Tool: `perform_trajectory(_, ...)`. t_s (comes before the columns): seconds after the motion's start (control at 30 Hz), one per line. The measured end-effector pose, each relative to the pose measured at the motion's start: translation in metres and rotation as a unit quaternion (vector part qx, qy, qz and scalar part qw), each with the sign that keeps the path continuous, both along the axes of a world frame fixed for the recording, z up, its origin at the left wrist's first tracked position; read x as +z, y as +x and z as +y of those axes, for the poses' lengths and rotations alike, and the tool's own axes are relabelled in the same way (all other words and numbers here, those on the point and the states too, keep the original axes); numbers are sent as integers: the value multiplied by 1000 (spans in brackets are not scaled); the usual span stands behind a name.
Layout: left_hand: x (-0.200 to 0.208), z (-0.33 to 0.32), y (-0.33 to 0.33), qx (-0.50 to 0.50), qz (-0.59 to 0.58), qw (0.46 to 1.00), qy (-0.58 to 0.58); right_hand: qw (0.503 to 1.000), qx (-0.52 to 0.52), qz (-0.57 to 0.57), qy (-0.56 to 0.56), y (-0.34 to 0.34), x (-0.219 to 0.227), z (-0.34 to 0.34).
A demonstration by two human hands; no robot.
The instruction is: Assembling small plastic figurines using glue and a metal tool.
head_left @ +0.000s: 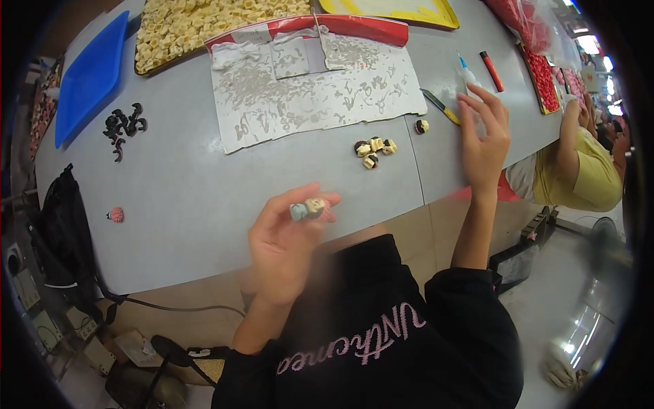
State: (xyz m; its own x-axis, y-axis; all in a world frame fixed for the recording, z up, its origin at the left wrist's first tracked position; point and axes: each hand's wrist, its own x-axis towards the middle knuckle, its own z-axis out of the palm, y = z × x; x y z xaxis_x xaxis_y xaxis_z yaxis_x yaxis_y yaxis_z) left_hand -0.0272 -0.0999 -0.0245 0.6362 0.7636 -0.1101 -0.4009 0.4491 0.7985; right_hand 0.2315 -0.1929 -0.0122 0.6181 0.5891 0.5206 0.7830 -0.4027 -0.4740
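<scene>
From the head view, I see the left hand (283, 249) narrowed on a small figurine (313, 208), pinched at the fingertips near the front edge of the counter (184, 204). The piece shows grey-blue, cream, dark and pink areas; the pink side blurs into the fingers, so I cannot tell exactly which pads touch it. I judge it very light and stiff, like moulded plastic, and perhaps a little slippery where smooth. Its body should take a gentle squeeze, but any seam between the coloured parts could be weak, so I'd hold the broad middle from two sides and keep pressure off the ends.

The right hand (487, 146) is loosely spread, fingers at a white bottle (470, 76) with a blue tip; I cannot tell whether they touch it. A yellow-and-black knife (449, 114) lies just beside, and cream-and-dark pieces (376, 144) sit grouped between the hands.
</scene>
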Motion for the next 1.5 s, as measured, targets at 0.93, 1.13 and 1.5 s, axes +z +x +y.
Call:
perform_trajectory(0.93, 1, 1, -1, -84, -31, 995, 51, 882, 358, 267, 147, -102, 24, 6)
perform_trajectory(1.13, 2, 1, -1, -83, -16, 995, 52, 888, 360, 238, 158, -106, 6, 15)
perform_trajectory(1.5, 3, 6, 1, -92, 33, 988, 119, 885, 381, 224, 145, -104, -4, 17)
